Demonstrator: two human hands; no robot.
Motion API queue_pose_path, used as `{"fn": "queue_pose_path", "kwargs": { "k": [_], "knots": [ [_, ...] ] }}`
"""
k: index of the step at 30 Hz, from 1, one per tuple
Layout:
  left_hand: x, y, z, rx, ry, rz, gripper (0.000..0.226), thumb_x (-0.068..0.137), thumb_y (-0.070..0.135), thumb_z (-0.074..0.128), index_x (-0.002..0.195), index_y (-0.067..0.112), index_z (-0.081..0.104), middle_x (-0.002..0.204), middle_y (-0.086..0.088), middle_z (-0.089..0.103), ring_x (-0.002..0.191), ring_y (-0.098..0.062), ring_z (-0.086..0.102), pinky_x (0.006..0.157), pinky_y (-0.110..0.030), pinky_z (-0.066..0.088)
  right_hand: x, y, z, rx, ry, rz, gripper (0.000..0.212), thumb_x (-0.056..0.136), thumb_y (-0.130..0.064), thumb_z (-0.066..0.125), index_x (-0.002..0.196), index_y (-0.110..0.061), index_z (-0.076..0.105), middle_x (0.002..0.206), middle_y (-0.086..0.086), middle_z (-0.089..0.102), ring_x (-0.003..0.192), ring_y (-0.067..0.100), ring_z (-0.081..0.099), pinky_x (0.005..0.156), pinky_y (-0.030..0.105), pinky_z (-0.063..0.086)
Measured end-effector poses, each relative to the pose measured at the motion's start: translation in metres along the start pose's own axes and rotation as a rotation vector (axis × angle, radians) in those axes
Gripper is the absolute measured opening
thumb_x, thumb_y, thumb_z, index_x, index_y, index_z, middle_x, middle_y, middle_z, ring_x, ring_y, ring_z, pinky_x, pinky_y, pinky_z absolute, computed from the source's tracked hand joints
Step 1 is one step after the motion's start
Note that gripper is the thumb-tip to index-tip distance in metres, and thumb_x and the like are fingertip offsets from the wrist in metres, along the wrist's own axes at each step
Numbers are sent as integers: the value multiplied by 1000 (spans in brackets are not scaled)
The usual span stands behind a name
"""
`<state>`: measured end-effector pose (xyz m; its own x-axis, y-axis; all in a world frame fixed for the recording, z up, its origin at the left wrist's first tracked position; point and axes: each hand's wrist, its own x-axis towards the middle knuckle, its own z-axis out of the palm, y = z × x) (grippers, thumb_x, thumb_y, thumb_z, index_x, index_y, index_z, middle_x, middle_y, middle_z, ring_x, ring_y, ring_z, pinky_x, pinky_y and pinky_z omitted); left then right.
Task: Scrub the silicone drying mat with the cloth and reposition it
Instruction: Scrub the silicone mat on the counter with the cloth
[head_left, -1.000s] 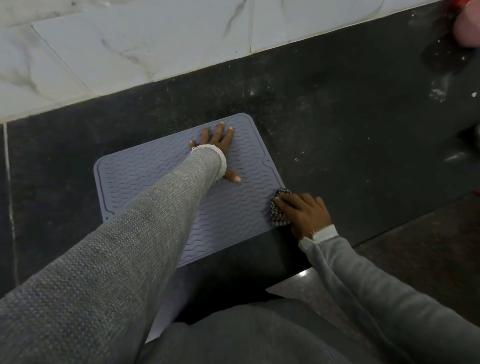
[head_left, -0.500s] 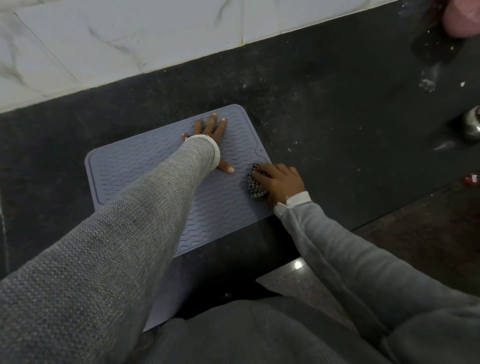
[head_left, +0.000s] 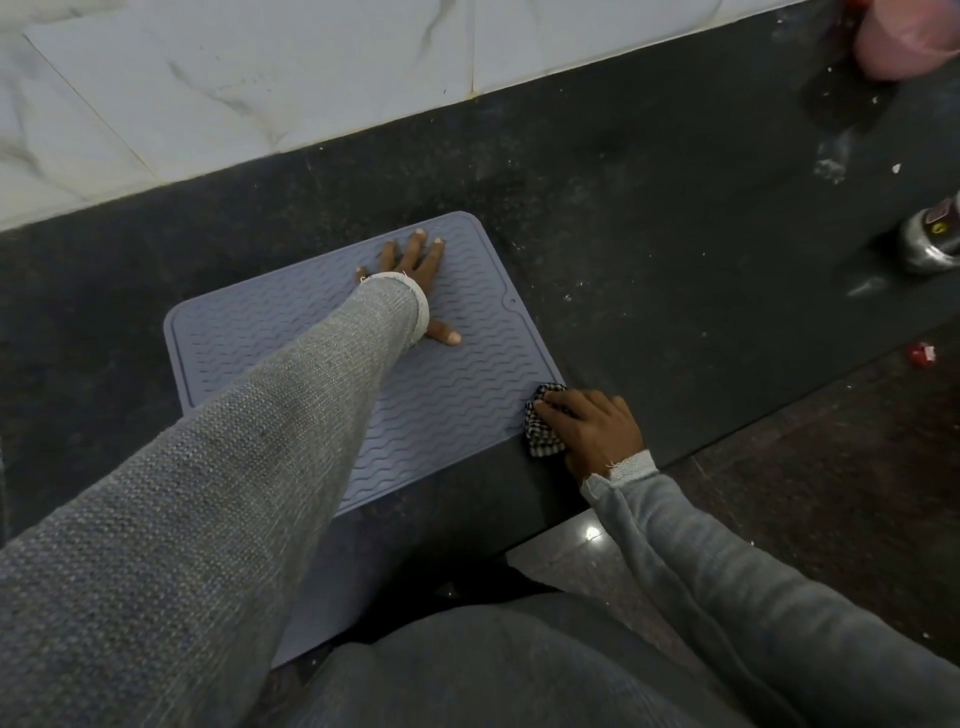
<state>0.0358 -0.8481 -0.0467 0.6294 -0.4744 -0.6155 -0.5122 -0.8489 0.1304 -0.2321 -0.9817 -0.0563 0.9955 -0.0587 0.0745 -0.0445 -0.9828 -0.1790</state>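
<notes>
A blue-grey silicone drying mat (head_left: 467, 395) with wavy ridges lies on the black countertop (head_left: 649, 249), its near edge hanging over the counter's front. My left hand (head_left: 415, 275) lies flat on the mat's far part, fingers spread and straight, pressing it down. My right hand (head_left: 592, 431) grips a bunched black-and-white checked cloth (head_left: 543, 431) at the mat's near right corner, where the cloth sits on the mat's edge. My grey sleeve hides much of the mat's left half.
A white marble-tiled wall (head_left: 260, 78) runs behind the counter. A pink object (head_left: 904, 41) sits at the top right corner, a shiny metal item (head_left: 930, 239) at the right edge. White specks dot the counter. A small red scrap (head_left: 922, 353) lies on the dark floor.
My right hand with the cloth has slid back along the mat's right edge, from near my left thumb to the near right corner. My left hand stays pressed on the mat.
</notes>
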Motion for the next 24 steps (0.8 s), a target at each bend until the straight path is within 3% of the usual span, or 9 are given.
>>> {"fn": "queue_pose_path", "kwargs": {
  "k": [4,8,13,19,24],
  "knots": [
    [-7,-10,11,20,92,35,130,55,81,62,145,34,-19,154,3,-24,142,-30,-16,110,-64,1,2,-4,-6,27,-34,49,56,45,2,80,98,-16,74,100,4,71,80,30,67,62,38,50],
    [-24,-26,30,-37,211,49,109,69,80,48,146,36,-15,156,4,-19,144,-27,-12,113,-58,1,7,-3,-8,75,-134,137,56,70,0,60,121,-23,62,126,-2,58,107,28,54,83,36,38],
    [-60,-80,43,-114,292,-65,94,80,70,45,148,33,-8,157,4,-13,144,-25,-7,114,-53,2,33,-25,-17,166,1,75,52,59,9,69,106,-12,71,110,9,68,89,36,62,73,42,47],
    [-113,-165,61,-194,421,-224,76,89,53,47,150,26,10,157,3,9,144,-22,6,114,-52,11,92,-78,-3,341,-27,-96,50,57,18,63,102,-2,71,106,19,68,96,39,63,85,49,51],
    [-148,-221,74,-205,410,-285,79,88,50,51,150,25,8,157,4,12,144,-24,9,114,-51,11,132,-133,10,381,-97,-213,49,66,16,61,110,-2,67,112,19,65,103,36,60,92,44,48]
  ]
}}
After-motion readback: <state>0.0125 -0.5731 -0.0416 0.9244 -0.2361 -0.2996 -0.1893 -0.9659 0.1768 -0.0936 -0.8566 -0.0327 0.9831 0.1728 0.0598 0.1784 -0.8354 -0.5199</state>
